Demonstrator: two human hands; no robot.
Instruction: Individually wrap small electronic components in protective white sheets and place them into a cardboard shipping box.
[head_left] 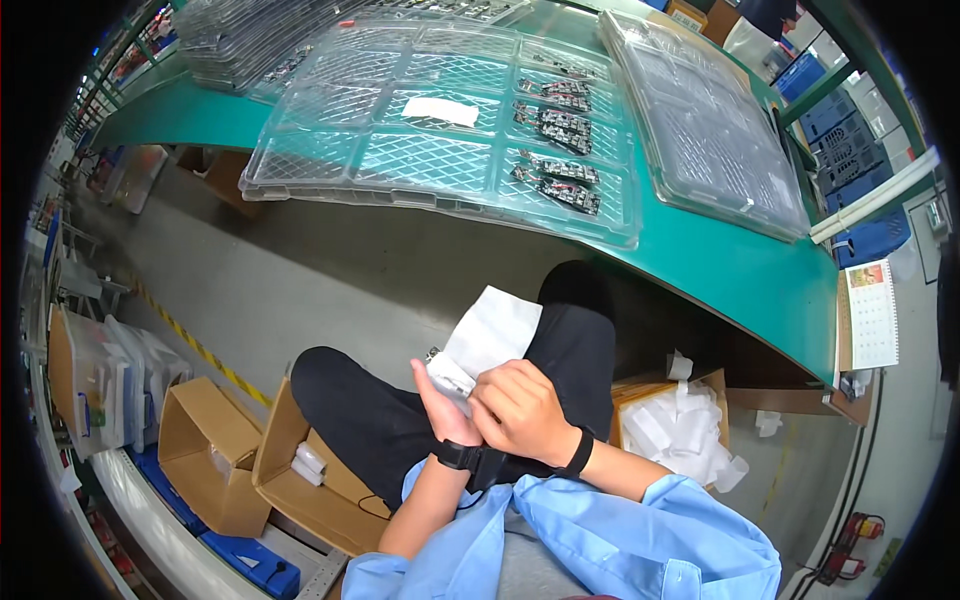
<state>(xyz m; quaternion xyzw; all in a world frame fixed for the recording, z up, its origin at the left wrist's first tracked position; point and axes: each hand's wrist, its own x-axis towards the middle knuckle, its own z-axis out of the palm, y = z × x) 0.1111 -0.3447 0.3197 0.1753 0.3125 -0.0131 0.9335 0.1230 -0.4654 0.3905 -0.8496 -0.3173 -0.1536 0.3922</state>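
Above my lap, my left hand (448, 412) cradles a small white bundle (450, 377), its fingers mostly hidden beneath it. From the bundle a thin white wrapping sheet (495, 328) spreads upward and to the right. A small dark and metallic end (432, 355) pokes out at the bundle's upper left; the rest of that item is covered. My right hand (522, 408) presses on the bundle's right side with curled fingers. On the table, a clear compartment tray (425, 155) holds several small circuit boards (566, 130) in its right column and a white slip (440, 111).
Clear trays are stacked at the table's (700, 255) back left (240, 40) and right (710, 130). A box of white sheets (680, 425) stands right of my legs. To my left, a cardboard box (335, 480) holds white rolled pieces; another carton (210, 450) adjoins it. A calendar (872, 315) hangs far right.
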